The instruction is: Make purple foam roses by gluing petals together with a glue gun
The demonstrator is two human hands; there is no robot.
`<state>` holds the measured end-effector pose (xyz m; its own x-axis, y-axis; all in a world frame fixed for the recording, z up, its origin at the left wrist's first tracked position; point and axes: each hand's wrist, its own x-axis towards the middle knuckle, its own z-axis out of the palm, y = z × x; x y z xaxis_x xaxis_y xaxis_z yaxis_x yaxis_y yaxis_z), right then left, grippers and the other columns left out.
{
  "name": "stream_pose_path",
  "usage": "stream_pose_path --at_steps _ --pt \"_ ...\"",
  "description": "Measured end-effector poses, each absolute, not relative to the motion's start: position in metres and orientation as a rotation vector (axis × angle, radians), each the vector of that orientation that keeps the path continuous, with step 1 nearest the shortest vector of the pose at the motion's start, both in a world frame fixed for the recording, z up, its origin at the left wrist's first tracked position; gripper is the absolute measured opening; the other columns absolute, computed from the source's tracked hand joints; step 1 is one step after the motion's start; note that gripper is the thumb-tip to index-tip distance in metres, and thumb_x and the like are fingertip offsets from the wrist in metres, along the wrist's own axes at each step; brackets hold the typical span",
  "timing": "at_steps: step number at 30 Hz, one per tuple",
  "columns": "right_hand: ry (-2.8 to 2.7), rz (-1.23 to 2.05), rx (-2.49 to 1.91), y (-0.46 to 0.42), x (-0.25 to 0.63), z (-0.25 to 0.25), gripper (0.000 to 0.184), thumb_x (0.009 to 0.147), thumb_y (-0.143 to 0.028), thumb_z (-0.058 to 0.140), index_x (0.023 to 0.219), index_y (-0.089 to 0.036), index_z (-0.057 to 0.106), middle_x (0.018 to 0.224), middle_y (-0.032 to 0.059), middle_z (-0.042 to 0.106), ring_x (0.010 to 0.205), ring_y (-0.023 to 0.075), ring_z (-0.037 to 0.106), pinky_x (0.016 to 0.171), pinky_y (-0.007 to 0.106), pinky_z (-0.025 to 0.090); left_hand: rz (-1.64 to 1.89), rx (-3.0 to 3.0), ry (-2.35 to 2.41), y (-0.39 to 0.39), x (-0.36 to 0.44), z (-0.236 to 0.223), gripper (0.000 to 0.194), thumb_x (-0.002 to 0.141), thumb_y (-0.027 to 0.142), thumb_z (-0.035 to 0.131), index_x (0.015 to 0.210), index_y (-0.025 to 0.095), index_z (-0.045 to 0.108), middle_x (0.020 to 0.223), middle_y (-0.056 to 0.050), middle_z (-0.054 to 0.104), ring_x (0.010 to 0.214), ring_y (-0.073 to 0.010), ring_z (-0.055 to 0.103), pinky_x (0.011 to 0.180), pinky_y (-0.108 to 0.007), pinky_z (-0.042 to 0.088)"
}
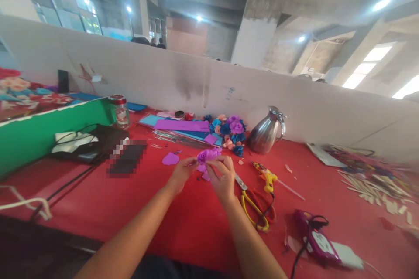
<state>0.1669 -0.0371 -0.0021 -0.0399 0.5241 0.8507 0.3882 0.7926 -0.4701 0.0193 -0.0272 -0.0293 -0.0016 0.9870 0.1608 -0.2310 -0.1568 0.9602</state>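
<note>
Between my two hands, above the red table [193, 218], is a purple paper flower [203, 156] with a coiled centre. My left hand [181, 175] pinches its left edge between thumb and fingers. On the other side, my right hand [223, 176] grips the flower's right part, fingers bent over it. Loose purple paper petals [170, 158] lie to the left of the hands, and more purple pieces show just beneath the flower. Scissors with yellow and red handles [250, 209] lie right of my right hand, beside a yellow glue gun [269, 179].
Finished paper flowers [234, 126] and purple paper strips [181, 125] lie at the back. A steel jug [266, 133] stands right of them, a glass jar [121, 113] by the green divider [59, 133]. A purple device [316, 235] with a cable sits front right; wooden sticks [366, 185] lie far right.
</note>
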Motion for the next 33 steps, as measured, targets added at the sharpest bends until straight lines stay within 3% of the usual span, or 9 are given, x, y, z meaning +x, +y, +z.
stream_pose_path --at_steps 6,12,20,26,33 --pt "-1.740 0.304 -0.610 -0.040 0.169 -0.008 0.008 0.078 -0.016 0.061 0.081 -0.022 0.065 0.081 0.0025 0.056 0.076 0.0159 0.054 0.070 0.031 0.046 1.595 1.013 0.906 -0.041 0.023 -0.042 0.029 0.064 0.037 0.075 0.086 0.018 0.074 0.085 -0.004 0.072 0.086 -0.0201 0.060 0.088 -0.034 0.041" --pt "-1.677 0.784 -0.686 -0.034 0.161 -0.038 0.017 0.076 -0.023 0.058 0.093 -0.020 0.056 0.075 -0.0016 0.052 0.060 0.0112 0.047 0.057 0.024 0.041 1.572 1.078 0.804 -0.053 0.028 -0.049 0.028 0.072 0.034 0.071 0.096 0.019 0.073 0.098 -0.006 0.072 0.095 -0.0212 0.061 0.090 -0.034 0.042" --pt "-1.649 1.025 -0.692 -0.025 0.162 -0.047 0.015 0.076 -0.035 0.065 0.074 -0.019 0.065 0.074 0.0010 0.057 0.066 0.0141 0.052 0.062 0.026 0.043 1.460 1.089 0.844 -0.049 0.021 -0.063 0.023 0.071 0.036 0.072 0.080 0.015 0.073 0.073 -0.003 0.068 0.073 -0.0164 0.059 0.080 -0.032 0.044" --pt "-1.583 1.133 -0.636 -0.026 0.159 -0.047 0.018 0.075 -0.034 0.067 0.084 -0.019 0.066 0.081 0.0024 0.063 0.076 0.0160 0.057 0.070 0.028 0.048 1.491 1.097 0.905 -0.051 0.022 -0.060 0.022 0.069 0.035 0.072 0.077 0.015 0.071 0.075 -0.004 0.068 0.077 -0.0176 0.059 0.081 -0.032 0.043" --pt "-1.493 1.163 -0.776 -0.031 0.152 -0.045 0.016 0.074 -0.034 0.063 0.076 -0.018 0.059 0.061 -0.0024 0.057 0.053 0.0114 0.053 0.054 0.023 0.044 1.721 1.074 1.144 -0.054 0.025 -0.047 0.024 0.062 0.034 0.074 0.080 0.018 0.071 0.082 -0.004 0.070 0.083 -0.0203 0.062 0.082 -0.032 0.044"
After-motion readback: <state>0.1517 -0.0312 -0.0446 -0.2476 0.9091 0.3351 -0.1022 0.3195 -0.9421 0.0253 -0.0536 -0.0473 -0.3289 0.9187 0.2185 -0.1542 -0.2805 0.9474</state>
